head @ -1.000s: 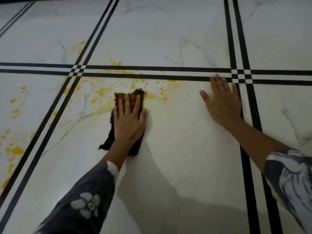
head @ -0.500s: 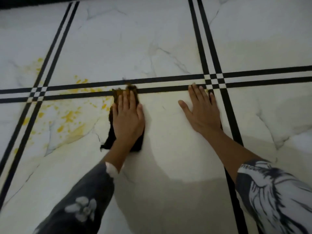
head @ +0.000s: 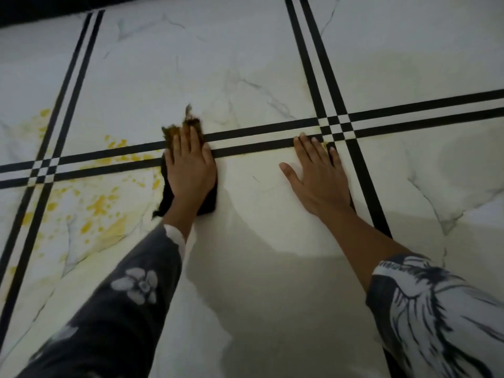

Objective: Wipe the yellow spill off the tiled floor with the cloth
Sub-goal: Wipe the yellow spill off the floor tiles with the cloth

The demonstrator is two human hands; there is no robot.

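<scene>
My left hand lies flat on a dark cloth, pressing it to the white marble-look tiled floor. The cloth's front edge is stained yellow-brown and reaches over the double black line. Yellow spill in splashes and smears covers the tile to the left of the cloth, with more drops along the black lines and further left. My right hand rests flat on the floor to the right, fingers spread, holding nothing.
Double black stripes cross the floor, one pair running sideways under my fingertips, others running away from me at the left and right. A dark edge borders the floor at the top left.
My left hand has pushed the cloth forward from the tile up onto the black lines. The yellow patches in front of the cloth are gone. My right hand stays planted.
</scene>
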